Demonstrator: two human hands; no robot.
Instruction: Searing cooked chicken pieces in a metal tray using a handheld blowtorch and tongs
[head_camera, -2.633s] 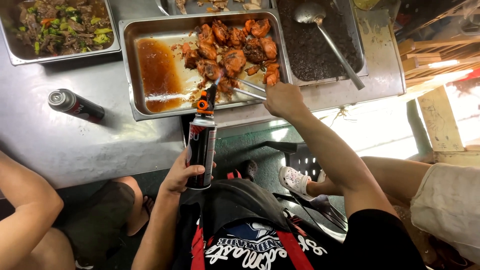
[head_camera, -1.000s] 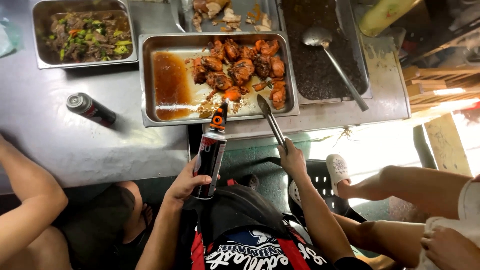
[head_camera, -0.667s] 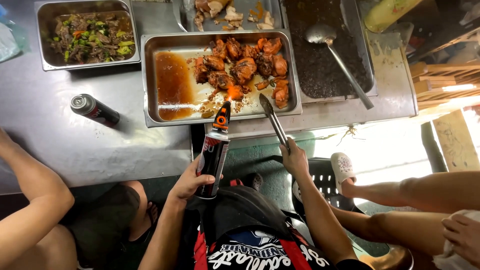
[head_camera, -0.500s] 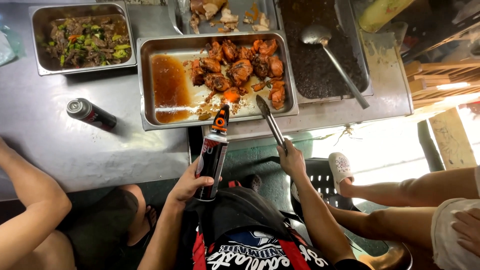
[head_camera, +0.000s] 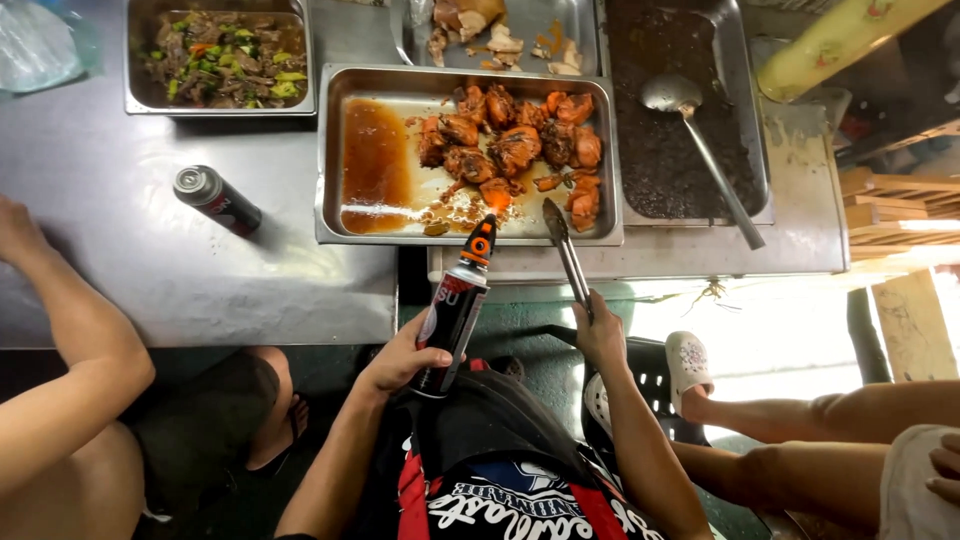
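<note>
Two hands have pulled back from the chicken tray (head_camera: 330, 150): left hand (head_camera: 405, 358) clasps the torch canister (head_camera: 455, 305), right hand (head_camera: 600, 335) pinches closed tongs (head_camera: 566, 255) lifted clear.

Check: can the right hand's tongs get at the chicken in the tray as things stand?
Probably yes. The right hand holds the tongs with the tips over the tray's near rim. The chicken lies uncovered just beyond, nothing between. The torch in the left hand stands off to the side.

Black gas torch canister (head_camera: 452, 310), orange nozzle up, tilted toward tray edge. Metal tongs (head_camera: 566, 255), closed, tips at tray's near rim, pointing at browned meat pieces (head_camera: 510, 150).
</note>
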